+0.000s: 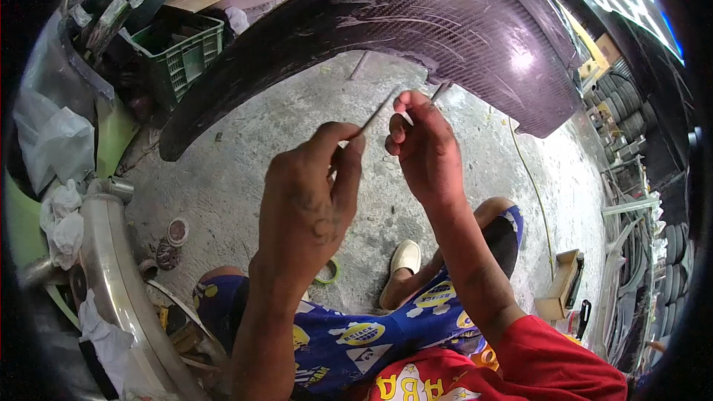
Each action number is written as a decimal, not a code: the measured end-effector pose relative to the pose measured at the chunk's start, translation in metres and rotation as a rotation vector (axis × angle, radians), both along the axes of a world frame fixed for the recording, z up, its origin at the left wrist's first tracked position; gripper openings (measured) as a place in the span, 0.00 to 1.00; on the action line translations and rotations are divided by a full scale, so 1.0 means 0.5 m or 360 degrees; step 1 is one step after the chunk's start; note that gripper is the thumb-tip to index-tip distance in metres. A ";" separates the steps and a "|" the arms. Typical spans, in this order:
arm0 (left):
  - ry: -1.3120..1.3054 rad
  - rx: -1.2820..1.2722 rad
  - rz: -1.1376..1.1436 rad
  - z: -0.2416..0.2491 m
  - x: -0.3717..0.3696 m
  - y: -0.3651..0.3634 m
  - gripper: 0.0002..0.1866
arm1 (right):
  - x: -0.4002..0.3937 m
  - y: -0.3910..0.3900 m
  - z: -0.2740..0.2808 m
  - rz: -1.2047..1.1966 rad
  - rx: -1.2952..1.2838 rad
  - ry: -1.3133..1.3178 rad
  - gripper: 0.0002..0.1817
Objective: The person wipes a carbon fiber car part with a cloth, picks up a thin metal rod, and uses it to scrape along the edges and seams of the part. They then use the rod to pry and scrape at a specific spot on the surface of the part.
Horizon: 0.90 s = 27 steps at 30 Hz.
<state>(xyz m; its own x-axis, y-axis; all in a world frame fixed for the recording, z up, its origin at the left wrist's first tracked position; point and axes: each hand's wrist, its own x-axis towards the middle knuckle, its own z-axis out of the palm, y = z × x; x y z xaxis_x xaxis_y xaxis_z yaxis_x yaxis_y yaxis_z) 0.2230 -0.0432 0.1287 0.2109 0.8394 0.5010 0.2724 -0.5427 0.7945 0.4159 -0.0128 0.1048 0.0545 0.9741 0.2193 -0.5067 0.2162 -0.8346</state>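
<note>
My left hand pinches a thin, pale stick between thumb and fingertips, with the stick slanting up to the right. Beside the stick's upper end is my right hand, its fingers curled near the tip; whether they grip anything is hard to make out. Above both hands stretches a large curved dark panel with a woven, glossy surface and pale scuff marks.
A green crate stands at the upper left. Metal pipe curves along the left side. On the concrete floor lie a green tape roll, a small round cup and a wooden box. Shelves line the right.
</note>
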 end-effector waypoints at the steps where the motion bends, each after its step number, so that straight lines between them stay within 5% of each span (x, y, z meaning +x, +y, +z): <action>1: -0.0052 -0.0025 0.0037 0.003 0.001 -0.001 0.05 | 0.000 -0.001 0.004 -0.0008 0.0005 0.0001 0.14; 6: -0.0196 0.0011 0.0017 -0.004 0.028 0.008 0.06 | -0.006 -0.006 0.024 -0.0026 0.0159 -0.0071 0.17; 18: -0.0266 0.0044 -0.0037 -0.022 0.064 0.040 0.06 | -0.008 0.025 0.048 -0.0089 0.0248 -0.0106 0.05; 27: -0.0274 -0.0065 -0.0064 -0.031 0.072 0.044 0.09 | -0.017 0.051 0.042 0.0028 0.0203 -0.0036 0.11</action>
<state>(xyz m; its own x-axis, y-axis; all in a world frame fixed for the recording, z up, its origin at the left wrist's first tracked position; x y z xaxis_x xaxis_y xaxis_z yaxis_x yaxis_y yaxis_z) 0.2588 -0.0212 0.1131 0.1588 0.8522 0.4985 0.1090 -0.5169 0.8491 0.4071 0.0125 0.1259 0.0313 0.9390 0.3424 -0.4930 0.3125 -0.8120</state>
